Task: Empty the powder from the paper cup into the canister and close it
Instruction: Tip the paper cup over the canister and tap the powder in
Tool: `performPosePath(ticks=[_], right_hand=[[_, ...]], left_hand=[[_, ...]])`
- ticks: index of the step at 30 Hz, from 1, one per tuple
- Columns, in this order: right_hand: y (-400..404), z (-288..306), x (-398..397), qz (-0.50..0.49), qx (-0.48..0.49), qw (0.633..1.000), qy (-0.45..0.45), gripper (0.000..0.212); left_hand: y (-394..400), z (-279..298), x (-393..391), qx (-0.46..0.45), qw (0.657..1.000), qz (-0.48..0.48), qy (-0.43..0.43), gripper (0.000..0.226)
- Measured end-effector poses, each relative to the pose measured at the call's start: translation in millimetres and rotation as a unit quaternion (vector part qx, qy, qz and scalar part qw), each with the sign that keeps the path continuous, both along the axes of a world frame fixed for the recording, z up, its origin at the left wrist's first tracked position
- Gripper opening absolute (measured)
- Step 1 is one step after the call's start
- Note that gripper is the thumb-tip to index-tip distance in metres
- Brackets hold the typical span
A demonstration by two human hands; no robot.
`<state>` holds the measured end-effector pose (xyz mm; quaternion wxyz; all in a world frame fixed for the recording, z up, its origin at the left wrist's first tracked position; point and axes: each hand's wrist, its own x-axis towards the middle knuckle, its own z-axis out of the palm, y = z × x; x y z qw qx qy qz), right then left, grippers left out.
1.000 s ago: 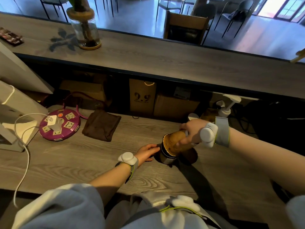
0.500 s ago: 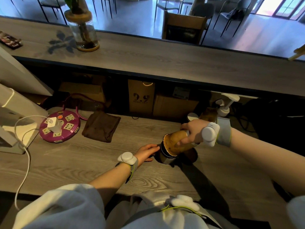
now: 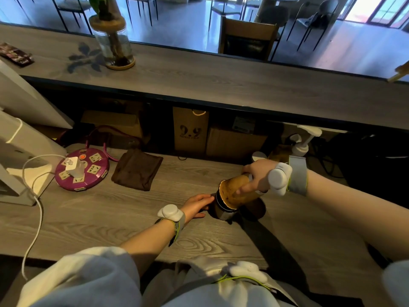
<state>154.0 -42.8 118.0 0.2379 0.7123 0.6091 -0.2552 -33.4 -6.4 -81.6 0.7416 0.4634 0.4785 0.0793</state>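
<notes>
We cannot see the canister's (image 3: 223, 212) mouth, since the tipped paper cup (image 3: 234, 191) covers it. The dark round thing (image 3: 254, 209) behind them is half hidden, too dim to name.

A grey wood-grain table (image 3: 93, 220) carries the things. On its left lie a round purple power strip (image 3: 82, 170) with a white plug in it and, just beside that, a folded brown cloth (image 3: 137, 169). Right of centre stands a metal canister (image 3: 222, 211), with a dark round lid (image 3: 254, 209) flat beside it. A white cable (image 3: 36, 214) trails across the left edge.
</notes>
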Motion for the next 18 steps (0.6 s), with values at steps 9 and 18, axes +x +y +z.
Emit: performPosePath(ticks=[9,18], right_hand=[[-0.5,0.0,-2.3,-0.007,-0.004,1.0,-0.008,0.079],[2.2,2.9,-6.5,0.001,-0.008,1.0,-0.025,0.073]], left_hand=[[-2.4,1.1,-1.5,-0.005,1.0,0.0,0.002,0.04],[-3.5,7.1,-1.4,-0.008,1.0,0.0,0.001,0.04]])
